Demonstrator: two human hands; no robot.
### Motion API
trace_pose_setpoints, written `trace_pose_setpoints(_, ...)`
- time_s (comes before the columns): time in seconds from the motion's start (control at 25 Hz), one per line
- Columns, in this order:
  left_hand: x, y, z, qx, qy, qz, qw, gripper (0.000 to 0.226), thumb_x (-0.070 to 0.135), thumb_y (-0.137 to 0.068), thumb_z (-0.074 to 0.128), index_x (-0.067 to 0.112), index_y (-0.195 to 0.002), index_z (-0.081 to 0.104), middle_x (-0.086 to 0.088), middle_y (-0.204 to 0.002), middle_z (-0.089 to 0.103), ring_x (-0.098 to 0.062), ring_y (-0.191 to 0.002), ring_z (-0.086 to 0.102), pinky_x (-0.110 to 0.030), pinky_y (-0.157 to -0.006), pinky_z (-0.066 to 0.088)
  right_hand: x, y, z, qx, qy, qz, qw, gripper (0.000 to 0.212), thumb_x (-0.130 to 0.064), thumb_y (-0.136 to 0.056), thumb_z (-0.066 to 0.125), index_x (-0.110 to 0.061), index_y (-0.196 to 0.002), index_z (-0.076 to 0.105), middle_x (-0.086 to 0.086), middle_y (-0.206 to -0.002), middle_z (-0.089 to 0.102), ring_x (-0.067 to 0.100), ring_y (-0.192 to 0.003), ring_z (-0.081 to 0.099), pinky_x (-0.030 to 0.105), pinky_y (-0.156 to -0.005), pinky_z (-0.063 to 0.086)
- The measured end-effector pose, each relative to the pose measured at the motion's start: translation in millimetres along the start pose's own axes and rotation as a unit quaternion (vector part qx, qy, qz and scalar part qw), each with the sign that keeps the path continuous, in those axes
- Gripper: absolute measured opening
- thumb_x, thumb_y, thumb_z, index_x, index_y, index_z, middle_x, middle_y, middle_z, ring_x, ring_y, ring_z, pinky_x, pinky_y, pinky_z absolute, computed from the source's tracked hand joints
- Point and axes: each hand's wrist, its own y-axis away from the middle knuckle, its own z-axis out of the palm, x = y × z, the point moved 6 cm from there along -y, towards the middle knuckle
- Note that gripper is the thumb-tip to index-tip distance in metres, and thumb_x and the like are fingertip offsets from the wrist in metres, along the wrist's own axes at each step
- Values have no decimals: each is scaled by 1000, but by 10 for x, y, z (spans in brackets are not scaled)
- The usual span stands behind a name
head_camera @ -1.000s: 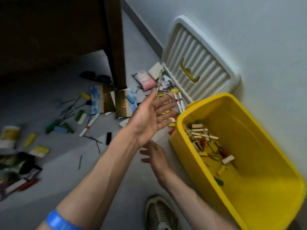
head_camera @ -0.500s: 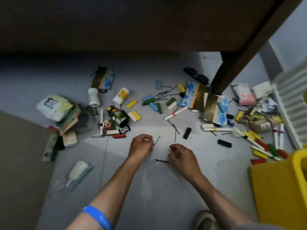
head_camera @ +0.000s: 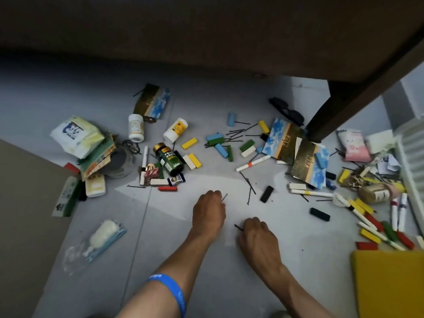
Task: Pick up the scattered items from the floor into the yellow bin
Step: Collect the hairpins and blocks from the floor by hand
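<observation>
Down on the floor (head_camera: 298, 237), each hand's grip pinches a hairpin, left hand (head_camera: 209, 211) and right hand (head_camera: 258, 236); the yellow bin (head_camera: 387, 283) sits right of them; beyond, blocks, pens and bottles remain scattered.

There is one view only, from a wide-angle camera worn on the head. It looks steeply down and forward onto the grey floor (head_camera: 298, 260) from fairly close above. Both forearms reach in from the bottom edge. A dark bench (head_camera: 206, 31) underside fills the top of the view, its leg (head_camera: 339, 111) slanting down at upper right. The yellow bin (head_camera: 387, 283) is cut off at the lower right corner. Straight lines bow toward the edges.
</observation>
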Motion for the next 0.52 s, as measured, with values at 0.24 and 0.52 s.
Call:
trace_pose_setpoints(0.24, 134, -38, 116, -1, -80, 21, 997, 21, 12, -94, 45, 6, -106, 62, -11, -108, 63, -26, -104, 56, -31, -76, 45, 265, -90, -38, -49, -324, 128, 936, 12, -21, -87, 57, -21, -76, 53, -7, -69, 59, 10, -62, 53, 23, -55, 37)
trace_pose_setpoints(0.52, -34, -31, 121, -108, 571, -236, 779, 30, -6, -74, 66, 6, -101, 67, -16, -71, 69, -22, -54, 62, -28, -58, 53, 169, -308, -414, 4, -647, 229, 728, 13, -1, -88, 55, -1, -79, 64, 5, -60, 61, 15, -54, 55, 27, -52, 52)
